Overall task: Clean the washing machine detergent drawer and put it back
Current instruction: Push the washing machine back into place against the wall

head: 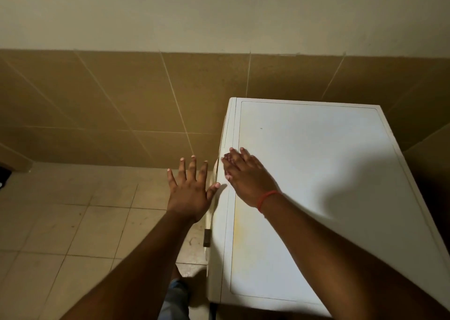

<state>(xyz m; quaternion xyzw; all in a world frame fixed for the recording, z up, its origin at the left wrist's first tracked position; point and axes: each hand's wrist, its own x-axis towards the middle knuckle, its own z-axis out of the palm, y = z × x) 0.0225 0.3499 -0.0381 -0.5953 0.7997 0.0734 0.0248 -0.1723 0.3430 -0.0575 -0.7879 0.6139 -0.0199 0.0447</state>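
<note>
The washing machine (304,185) is standing on the right of the view, seen from above, its white top running lengthwise from the bottom edge up toward the brown tiled wall (121,95). Its front face is turned left and is showing only as a thin, steeply foreshortened strip, so the detergent drawer itself cannot be made out. The right hand (246,176) is lying with straight fingers over the machine's top left edge, holding nothing; whether the palm is touching the surface is hard to tell because of blur. The left hand (191,188) is spread wide just beside the front face, over the floor tiles (73,222), gripping nothing, its thumb reaching toward the edge. A red band (266,198) is circling the right wrist.
</note>
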